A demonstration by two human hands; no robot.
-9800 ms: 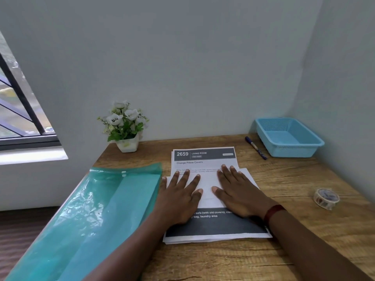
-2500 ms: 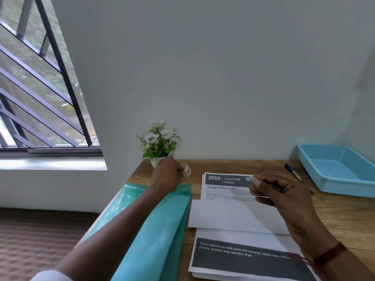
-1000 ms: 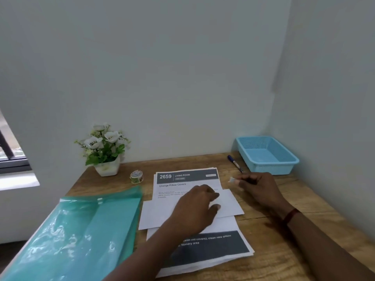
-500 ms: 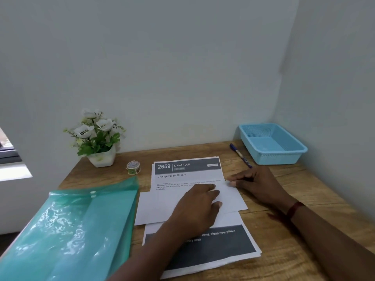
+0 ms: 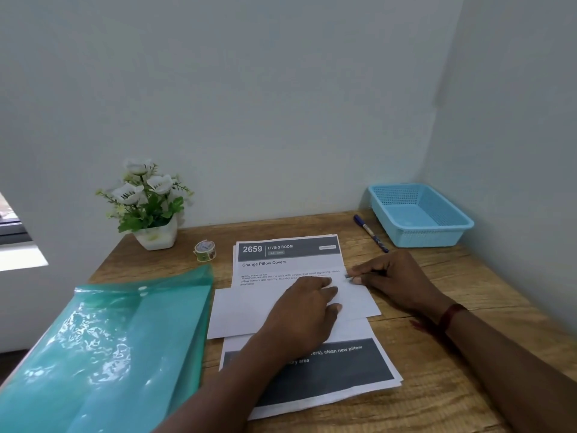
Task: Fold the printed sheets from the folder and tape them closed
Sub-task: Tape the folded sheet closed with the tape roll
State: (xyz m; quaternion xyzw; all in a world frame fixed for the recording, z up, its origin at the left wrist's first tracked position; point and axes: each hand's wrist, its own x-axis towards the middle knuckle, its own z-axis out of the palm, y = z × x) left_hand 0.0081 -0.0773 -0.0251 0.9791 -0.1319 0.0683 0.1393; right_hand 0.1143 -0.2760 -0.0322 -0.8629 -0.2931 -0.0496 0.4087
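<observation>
A stack of printed sheets [image 5: 287, 256] headed "2659 Living Room" lies on the wooden table [image 5: 462, 398]. A folded white sheet [image 5: 242, 310] rests across the stack. My left hand [image 5: 303, 317] lies palm down on the fold and holds it flat. My right hand [image 5: 395, 281] is at the fold's upper right corner, fingertips pinched on a small piece of tape [image 5: 349, 276] at the paper's edge. The tape roll [image 5: 204, 250] stands apart, behind the sheets on the left. The teal plastic folder [image 5: 109, 348] lies to the left of the papers.
A white pot of artificial flowers [image 5: 150, 210] stands at the back left against the wall. A blue pen [image 5: 370, 233] lies beside a light blue mesh basket [image 5: 454, 228] in the back right corner. Walls close the table at the back and right.
My left hand put the tape roll down near the pot and came to rest on the fold. My right hand brought the tape piece down to the fold's upper right corner.
</observation>
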